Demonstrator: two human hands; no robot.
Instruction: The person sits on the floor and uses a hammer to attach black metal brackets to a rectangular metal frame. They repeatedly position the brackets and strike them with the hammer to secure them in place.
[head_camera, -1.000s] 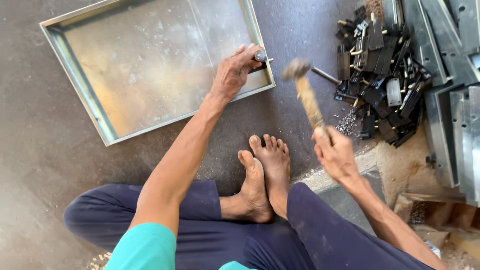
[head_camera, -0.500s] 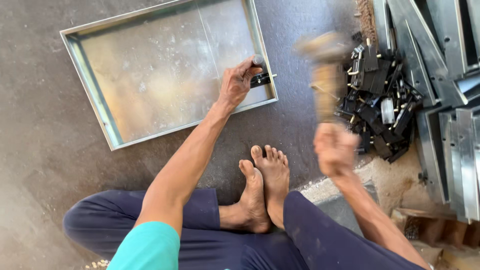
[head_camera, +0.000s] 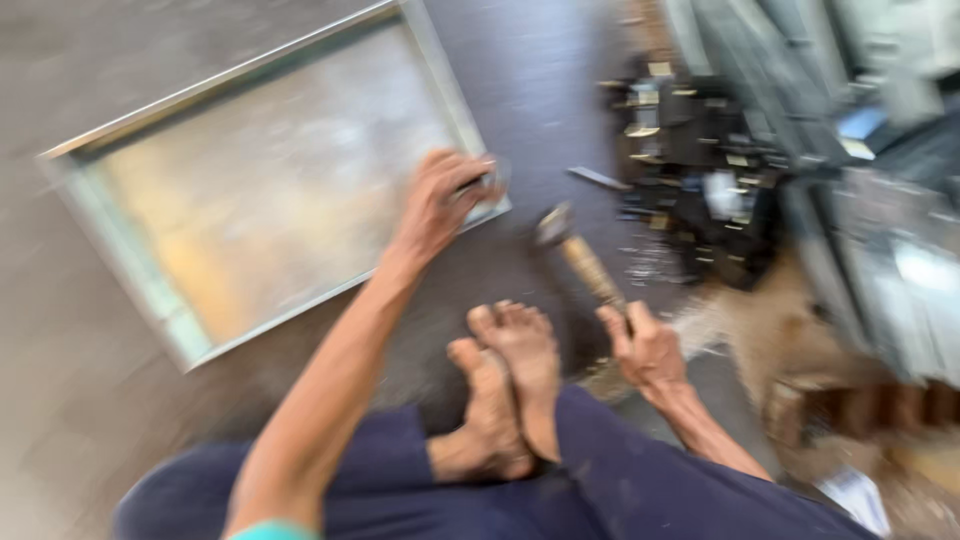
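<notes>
The picture is motion-blurred. A shallow rectangular sheet-metal tray lies on the grey floor ahead of me. My left hand rests on its near right corner, fingers closed around a small dark part at the rim. My right hand grips the wooden handle of a hammer, whose metal head hangs low just right of that corner. My bare feet are crossed between the two arms.
A heap of small dark metal parts lies on the floor to the right. Grey sheet-metal pieces are stacked at the far right. Brownish debris and a wooden block sit beside my right leg.
The hammer was raised high half a second ago and has now swung down toward the tray's corner. My left hand stays on that corner. The view has shifted and blurred.
</notes>
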